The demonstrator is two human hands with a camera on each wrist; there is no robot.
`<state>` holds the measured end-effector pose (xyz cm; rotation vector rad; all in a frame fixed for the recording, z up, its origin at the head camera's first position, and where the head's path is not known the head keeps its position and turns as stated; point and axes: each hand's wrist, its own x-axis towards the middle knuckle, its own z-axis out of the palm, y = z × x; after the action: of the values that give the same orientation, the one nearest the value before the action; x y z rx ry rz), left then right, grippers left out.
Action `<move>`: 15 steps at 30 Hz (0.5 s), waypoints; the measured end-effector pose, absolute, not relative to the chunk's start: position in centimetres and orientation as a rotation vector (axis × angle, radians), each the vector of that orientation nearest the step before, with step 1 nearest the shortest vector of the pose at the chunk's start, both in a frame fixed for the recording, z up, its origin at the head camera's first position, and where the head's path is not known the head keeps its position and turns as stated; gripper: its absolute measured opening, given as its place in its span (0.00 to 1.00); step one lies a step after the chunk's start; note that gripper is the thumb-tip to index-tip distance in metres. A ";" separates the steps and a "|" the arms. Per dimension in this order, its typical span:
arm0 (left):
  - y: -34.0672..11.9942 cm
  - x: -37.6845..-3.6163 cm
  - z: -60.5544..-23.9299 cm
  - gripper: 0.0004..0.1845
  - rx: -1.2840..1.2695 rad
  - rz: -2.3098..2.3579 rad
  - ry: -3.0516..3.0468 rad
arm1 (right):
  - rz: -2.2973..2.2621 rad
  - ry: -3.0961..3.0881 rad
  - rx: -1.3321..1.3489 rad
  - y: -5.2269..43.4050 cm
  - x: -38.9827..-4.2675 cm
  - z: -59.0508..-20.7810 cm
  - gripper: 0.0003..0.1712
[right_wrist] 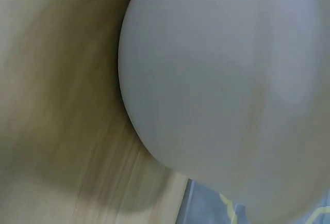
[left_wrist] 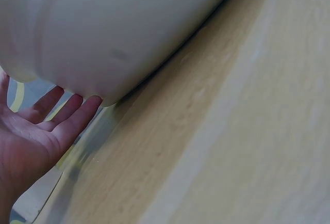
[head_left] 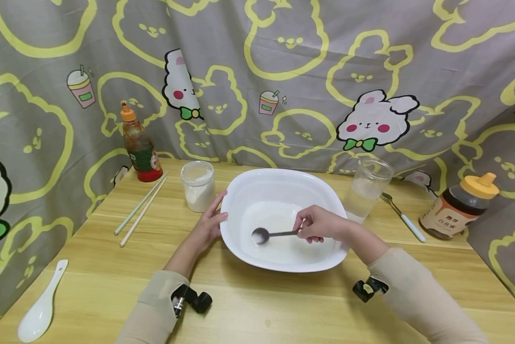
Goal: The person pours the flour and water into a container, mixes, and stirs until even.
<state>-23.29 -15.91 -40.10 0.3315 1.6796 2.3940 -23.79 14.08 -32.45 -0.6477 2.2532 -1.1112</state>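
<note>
Your left hand (head_left: 209, 227) lies flat-fingered against the near-left wall of the white basin (head_left: 283, 184) at the table's middle, seemingly to steady it, while your right hand (head_left: 319, 223) pinches the metal spoon (head_left: 266, 234), its bowl heaped with white powder above the basin's milky liquid.

A light wooden worktop (head_left: 283, 306) carries a white basin (head_left: 279, 186) at its middle. To the left stand a jar of white powder (head_left: 198, 185) and a sauce bottle (head_left: 139, 145), with two chopsticks (head_left: 140, 210) and a white soup spoon (head_left: 40, 306) lying nearer the edge. To the right stand a clear glass jar (head_left: 366, 189), a white-handled spoon (head_left: 403, 217) and a honey bottle (head_left: 459, 208).
</note>
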 end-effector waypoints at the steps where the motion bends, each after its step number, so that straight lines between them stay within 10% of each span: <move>1: -15.9 -23.3 -40.1 0.36 0.329 2.396 1.677 | -1.088 2.237 -0.668 14.2 -23.6 -32.3 0.06; 15: -15.8 -23.3 -40.1 0.36 0.321 2.402 1.666 | -0.865 2.401 -0.658 20.1 -22.1 -29.0 0.06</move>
<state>-23.33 -15.82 -40.10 0.3206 1.6656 2.4020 -22.13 20.08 -29.00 -0.6579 2.4014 -0.8646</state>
